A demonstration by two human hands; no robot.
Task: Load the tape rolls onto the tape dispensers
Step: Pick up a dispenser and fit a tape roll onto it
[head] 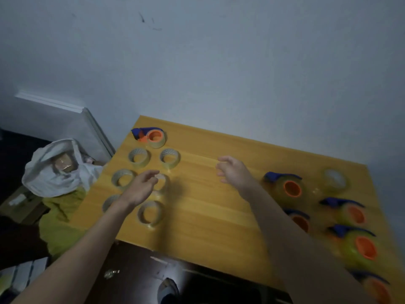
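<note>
Reaching over the yellow wooden table (pixel 197 205), our left hand (pixel 140 189) hovers unclenched above clear tape rolls (pixel 150 212) at centre left; our right hand (pixel 234 172) is empty, blue-and-orange dispensers (pixel 287 189) blurred right. A white bag (pixel 43 172) holds a brownish box (pixel 64 165).

- A plain, dim room, likely a small home workspace or storeroom.
- A bare pale grey-white painted wall (pixel 219 62) with a few dark scuff marks.
- A yellow wooden plank desk (pixel 208 216) pushed against that wall.
- A white plastic bag (pixel 43 172), cardboard boxes (pixel 22 202) and yellow-green cloth (pixel 59 222) clutter the dark floor (pixel 135 279) beside it.
</note>
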